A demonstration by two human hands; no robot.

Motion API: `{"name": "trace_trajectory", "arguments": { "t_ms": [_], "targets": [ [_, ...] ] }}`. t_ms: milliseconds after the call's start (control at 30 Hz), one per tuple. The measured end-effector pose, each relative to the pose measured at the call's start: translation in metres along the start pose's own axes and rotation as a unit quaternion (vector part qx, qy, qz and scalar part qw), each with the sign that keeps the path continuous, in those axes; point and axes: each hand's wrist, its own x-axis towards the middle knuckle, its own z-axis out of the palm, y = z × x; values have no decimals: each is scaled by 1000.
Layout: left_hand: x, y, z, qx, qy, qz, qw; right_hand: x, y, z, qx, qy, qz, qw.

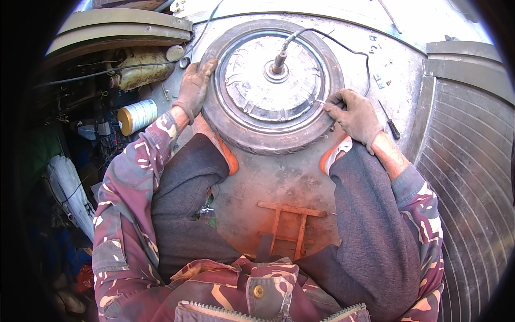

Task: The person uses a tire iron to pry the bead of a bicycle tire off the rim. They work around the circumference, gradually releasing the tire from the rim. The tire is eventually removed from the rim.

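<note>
Fingers (207, 68) on tyre (268, 141) — dusty, dark (hub (257, 91) silvery).

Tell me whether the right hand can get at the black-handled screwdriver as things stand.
Probably yes: the screwdriver lies just right of the right hand, with nothing visible lying between them, though that hand seems occupied pinching a small metal piece at the wheel.

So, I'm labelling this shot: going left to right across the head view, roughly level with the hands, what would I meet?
White cylinder with a tan end, left hand, wheel, right hand, black-handled screwdriver, ribbed panel.
</note>
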Motion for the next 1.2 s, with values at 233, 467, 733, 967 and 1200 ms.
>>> {"name": "trace_trajectory", "arguments": {
  "t_ms": [233, 467, 733, 967, 1200],
  "targets": [
    [5, -6, 1, -19, 4, -9, 1000, 1, 6, 1, 51, -6, 11, 999],
    [6, -10, 1, -15, -8, -4, 1000, 1, 11, 3, 51, 5, 1, 999],
    [10, -15, 0, 12, -5, 15, 1000, 1, 10, 4, 63, 5, 6, 998],
    [6, -8, 0, -9, -8, 2, 1000, 1, 10, 4, 63, 1, 20, 998],
    [11, -19, -2, 27, -17, 36, 999, 1, 12, 4, 60, 2, 15, 998]
  ]
}}
